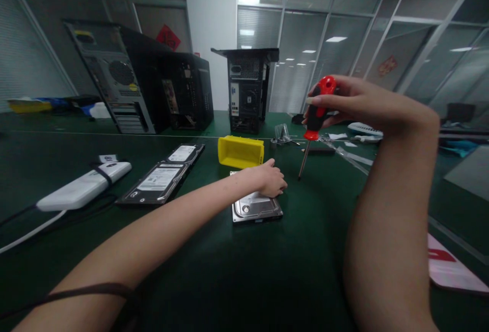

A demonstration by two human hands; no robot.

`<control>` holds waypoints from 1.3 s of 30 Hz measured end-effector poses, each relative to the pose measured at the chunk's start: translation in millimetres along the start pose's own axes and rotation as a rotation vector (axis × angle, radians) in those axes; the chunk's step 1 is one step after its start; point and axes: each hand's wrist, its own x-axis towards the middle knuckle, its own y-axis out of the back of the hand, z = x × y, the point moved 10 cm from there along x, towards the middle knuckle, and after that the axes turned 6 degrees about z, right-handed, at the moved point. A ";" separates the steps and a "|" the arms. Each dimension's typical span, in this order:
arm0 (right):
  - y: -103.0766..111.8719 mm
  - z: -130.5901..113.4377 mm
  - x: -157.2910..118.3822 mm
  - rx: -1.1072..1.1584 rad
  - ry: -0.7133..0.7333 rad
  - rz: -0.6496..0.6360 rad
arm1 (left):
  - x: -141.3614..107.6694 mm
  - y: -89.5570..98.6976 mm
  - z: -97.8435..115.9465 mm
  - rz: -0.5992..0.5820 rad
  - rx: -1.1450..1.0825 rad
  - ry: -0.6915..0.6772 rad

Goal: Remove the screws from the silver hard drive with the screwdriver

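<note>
In the head view a silver hard drive (255, 211) lies flat on the green table in front of me. My left hand (272, 180) covers its far right part, fingers curled down over that edge; the fingertips are partly hidden. My right hand (332, 100) is raised to the right of the drive, closed around the handle of a red and black screwdriver (314, 118). Its shaft points down, with the tip right of the drive and apart from it. Just behind the drive a yellow plastic bin (240, 152) lies with its opening facing me.
More hard drives (162, 176) lie to the left, beside a white power strip (86, 187) with cables. Computer cases (248, 92) stand along the back. A clear plastic bag (281, 133) and small parts lie behind the screwdriver. A pink and white pad (454, 266) is at right.
</note>
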 end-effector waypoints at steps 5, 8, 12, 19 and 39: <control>-1.5 -2.6 -2.3 0.029 -0.006 0.001 | -6.4 20.6 -10.7 0.276 -0.214 0.011; -2.4 -7.6 -2.5 0.098 0.018 0.009 | -17.0 29.4 -37.7 0.460 -0.582 0.174; 4.3 -17.7 -1.3 0.231 0.086 0.097 | -32.6 27.3 -62.9 0.647 -1.044 0.318; 17.1 -27.6 -2.1 0.405 0.141 0.234 | -52.8 27.6 -70.0 0.795 -1.261 0.328; 7.1 -32.7 -2.1 0.318 0.137 0.174 | -93.2 25.6 -69.1 0.973 -1.252 0.413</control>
